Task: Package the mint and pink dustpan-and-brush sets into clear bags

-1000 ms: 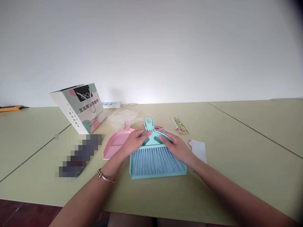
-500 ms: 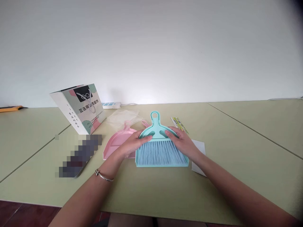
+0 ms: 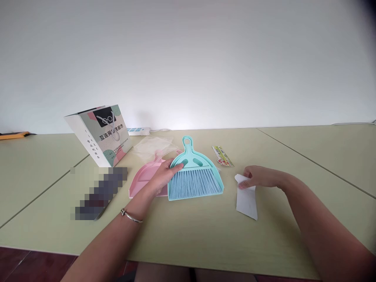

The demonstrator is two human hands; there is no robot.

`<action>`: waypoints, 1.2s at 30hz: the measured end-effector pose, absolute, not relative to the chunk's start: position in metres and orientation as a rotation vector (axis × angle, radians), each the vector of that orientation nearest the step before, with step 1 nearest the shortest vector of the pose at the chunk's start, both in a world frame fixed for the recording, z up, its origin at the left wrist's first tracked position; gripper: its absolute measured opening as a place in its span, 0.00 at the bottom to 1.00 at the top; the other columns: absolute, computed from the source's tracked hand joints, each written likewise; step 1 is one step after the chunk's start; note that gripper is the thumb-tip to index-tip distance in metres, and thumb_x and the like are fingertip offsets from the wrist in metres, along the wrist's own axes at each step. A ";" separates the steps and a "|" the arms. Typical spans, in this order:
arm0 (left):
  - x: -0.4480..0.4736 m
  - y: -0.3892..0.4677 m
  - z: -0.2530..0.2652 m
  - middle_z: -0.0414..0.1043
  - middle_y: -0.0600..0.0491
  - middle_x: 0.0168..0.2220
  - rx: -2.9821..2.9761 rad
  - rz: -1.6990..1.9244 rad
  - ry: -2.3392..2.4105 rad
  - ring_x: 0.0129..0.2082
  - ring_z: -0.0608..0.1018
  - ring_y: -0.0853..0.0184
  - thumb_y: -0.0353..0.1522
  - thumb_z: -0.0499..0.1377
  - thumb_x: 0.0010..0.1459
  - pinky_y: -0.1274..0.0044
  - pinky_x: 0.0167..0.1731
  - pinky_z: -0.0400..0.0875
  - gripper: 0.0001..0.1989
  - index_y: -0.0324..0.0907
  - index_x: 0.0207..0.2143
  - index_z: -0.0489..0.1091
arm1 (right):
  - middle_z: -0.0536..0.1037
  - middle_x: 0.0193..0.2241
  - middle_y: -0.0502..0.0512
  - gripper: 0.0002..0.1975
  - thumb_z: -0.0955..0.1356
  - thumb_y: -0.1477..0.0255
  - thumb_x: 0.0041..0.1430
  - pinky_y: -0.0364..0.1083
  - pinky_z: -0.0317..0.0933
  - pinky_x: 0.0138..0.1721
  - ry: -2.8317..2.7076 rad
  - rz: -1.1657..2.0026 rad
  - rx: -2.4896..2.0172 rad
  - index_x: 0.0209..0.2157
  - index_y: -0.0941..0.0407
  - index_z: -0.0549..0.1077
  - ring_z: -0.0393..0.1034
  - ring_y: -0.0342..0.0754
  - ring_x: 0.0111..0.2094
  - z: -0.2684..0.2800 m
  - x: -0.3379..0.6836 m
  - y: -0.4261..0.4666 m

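Right now I have the left hand [image 3: 162,176] gripping the left side of the turquoise dustpan [image 3: 221,189], its brush [image 3: 195,185] nested inside, partly hiding the pink dustpan [image 3: 143,178]. My right hand [image 3: 260,177] pinches the white card [image 3: 246,203] by its far end, though I cannot tell whether it is clear of the table [image 3: 190,235].

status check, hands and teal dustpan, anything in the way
Left hand holding teal dustpan, brush nested in it. Right hand gripping white card. Pink dustpan partly behind.
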State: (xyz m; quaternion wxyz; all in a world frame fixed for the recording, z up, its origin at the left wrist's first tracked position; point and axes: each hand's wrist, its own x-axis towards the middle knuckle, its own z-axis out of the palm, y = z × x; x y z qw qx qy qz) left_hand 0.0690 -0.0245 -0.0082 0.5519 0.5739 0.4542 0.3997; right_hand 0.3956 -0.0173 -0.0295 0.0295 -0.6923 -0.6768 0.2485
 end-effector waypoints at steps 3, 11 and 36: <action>0.067 -0.022 -0.012 0.75 0.48 0.38 1.320 0.977 1.062 0.40 0.75 0.59 0.41 0.64 0.46 0.69 0.40 0.68 0.19 0.44 0.41 0.73 | 0.72 0.22 0.52 0.13 0.71 0.61 0.36 0.45 0.55 0.21 -2.020 0.762 -2.053 0.18 0.54 0.66 0.66 0.49 0.23 -0.024 0.390 -0.017; 0.075 -0.019 -0.021 0.75 0.50 0.39 1.134 0.977 1.083 0.43 0.75 0.58 0.42 0.65 0.44 0.66 0.45 0.66 0.20 0.43 0.39 0.71 | 0.71 0.27 0.51 0.07 0.66 0.65 0.51 0.47 0.62 0.28 -1.252 -0.081 -1.404 0.29 0.53 0.65 0.67 0.47 0.29 -0.007 0.317 -0.038; 0.083 -0.021 -0.019 0.72 0.48 0.45 1.045 1.226 0.866 0.45 0.74 0.59 0.33 0.68 0.42 0.66 0.46 0.68 0.28 0.41 0.46 0.64 | 0.66 0.37 0.65 0.37 0.64 0.55 0.53 0.62 0.54 0.52 -2.272 -0.423 -1.257 0.58 0.65 0.60 0.59 0.60 0.45 -0.057 0.242 -0.065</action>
